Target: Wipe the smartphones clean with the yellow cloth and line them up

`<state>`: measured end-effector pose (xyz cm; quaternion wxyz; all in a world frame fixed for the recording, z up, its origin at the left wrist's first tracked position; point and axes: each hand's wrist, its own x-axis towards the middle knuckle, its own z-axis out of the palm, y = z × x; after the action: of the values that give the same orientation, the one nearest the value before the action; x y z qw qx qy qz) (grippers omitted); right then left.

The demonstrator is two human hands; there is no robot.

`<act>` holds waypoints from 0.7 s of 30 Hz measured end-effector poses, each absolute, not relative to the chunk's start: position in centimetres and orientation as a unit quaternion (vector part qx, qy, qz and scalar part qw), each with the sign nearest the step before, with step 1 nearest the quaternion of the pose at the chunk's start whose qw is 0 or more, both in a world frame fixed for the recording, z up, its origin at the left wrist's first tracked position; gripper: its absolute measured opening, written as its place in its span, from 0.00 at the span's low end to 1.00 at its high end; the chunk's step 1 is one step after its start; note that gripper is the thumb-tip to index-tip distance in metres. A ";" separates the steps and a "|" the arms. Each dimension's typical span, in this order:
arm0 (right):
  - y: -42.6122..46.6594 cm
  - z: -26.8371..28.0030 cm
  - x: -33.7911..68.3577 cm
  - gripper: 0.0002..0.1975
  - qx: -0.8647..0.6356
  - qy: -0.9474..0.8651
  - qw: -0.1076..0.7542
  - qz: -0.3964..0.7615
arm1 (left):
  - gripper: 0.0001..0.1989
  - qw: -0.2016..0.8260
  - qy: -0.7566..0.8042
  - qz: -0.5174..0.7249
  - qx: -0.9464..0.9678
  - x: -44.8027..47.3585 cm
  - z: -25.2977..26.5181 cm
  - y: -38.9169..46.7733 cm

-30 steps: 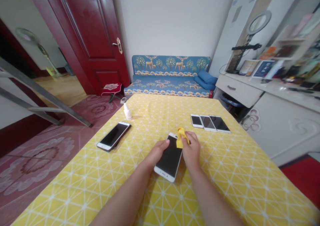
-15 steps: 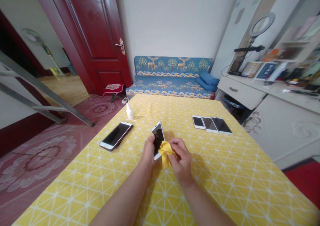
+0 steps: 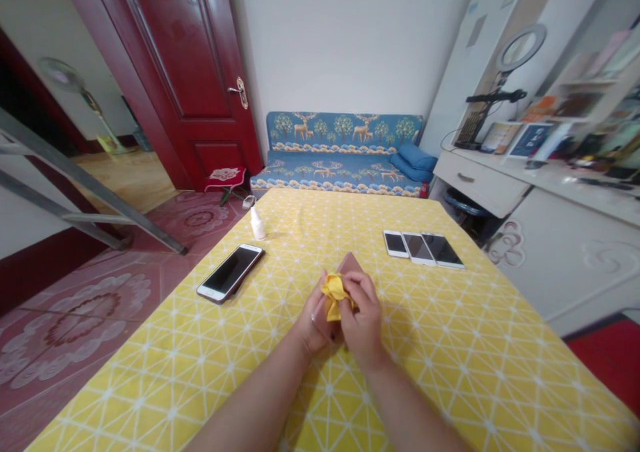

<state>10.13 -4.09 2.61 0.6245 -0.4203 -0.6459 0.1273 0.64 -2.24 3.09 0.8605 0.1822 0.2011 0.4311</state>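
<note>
A smartphone (image 3: pixel 351 263) with a pinkish back is in my left hand (image 3: pixel 312 315), its back turned up and its screen hidden. My right hand (image 3: pixel 364 312) pinches a crumpled yellow cloth (image 3: pixel 334 291) that lies against the phone's back. Left of my hands, a white-framed phone (image 3: pixel 231 273) rests screen up, with something dark under its edge. Behind it stands a small white bottle (image 3: pixel 257 225) with a narrow tip. Three more phones (image 3: pixel 420 248) lie side by side, screens up, to the right beyond my right hand.
The table has a yellow patterned tablecloth (image 3: pixel 200 372). A blue sofa (image 3: pixel 340 159) stands past its far edge. To the right is a white cabinet (image 3: pixel 575 239) with a ring light (image 3: pixel 523 49) on top. A metal ladder (image 3: pixel 100 189) and a red stool (image 3: pixel 225 177) stand to the left.
The phone in my left hand has been turned over from its dark screen to its pinkish back. The yellow cloth has come from the screen's lower edge onto the back.
</note>
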 end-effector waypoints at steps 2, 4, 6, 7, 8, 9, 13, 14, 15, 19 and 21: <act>-3.4 2.7 11.2 0.16 -0.451 -0.629 0.623 0.112 | 0.16 0.875 0.208 0.407 0.159 0.6 3.2 -2.4; -2.6 2.7 12.4 0.16 -0.486 -0.614 0.614 0.096 | 0.12 0.884 0.227 0.378 0.158 0.5 3.0 -2.5; -1.9 2.5 13.5 0.15 -0.517 -0.604 0.602 0.072 | 0.12 0.888 0.242 0.356 0.162 0.3 2.6 -2.4; -1.6 2.3 13.9 0.14 -0.529 -0.601 0.596 0.062 | 0.13 0.889 0.245 0.353 0.159 0.2 2.4 -2.2; -1.4 2.1 14.2 0.14 -0.538 -0.599 0.591 0.055 | 0.15 0.890 0.244 0.355 0.152 0.1 2.2 -2.1; -1.2 1.8 14.3 0.14 -0.542 -0.601 0.585 0.051 | 0.16 0.890 0.237 0.363 0.143 0.0 2.1 -1.9; -1.8 1.2 13.0 0.16 -0.515 -0.643 0.562 0.076 | 0.22 0.876 0.176 0.432 0.118 -0.4 2.2 -1.2; -2.1 1.2 12.4 0.16 -0.498 -0.661 0.555 0.090 | 0.24 0.868 0.154 0.457 0.115 -0.7 2.2 -0.9; -2.6 1.4 11.8 0.15 -0.478 -0.680 0.546 0.105 | 0.26 0.858 0.131 0.484 0.109 -0.9 2.3 -0.7; -4.7 2.7 10.0 0.08 -0.398 -0.773 0.468 0.156 | 0.28 0.818 0.094 0.562 0.075 -2.6 2.2 0.3; -5.5 3.2 9.7 0.08 -0.351 -0.816 0.421 0.186 | 0.26 0.792 0.109 0.596 0.073 -3.3 2.2 0.8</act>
<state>9.72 -5.54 3.24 0.4206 -0.3510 -0.8157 0.1856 -3.33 0.82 2.23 0.7921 0.0735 0.1089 0.5961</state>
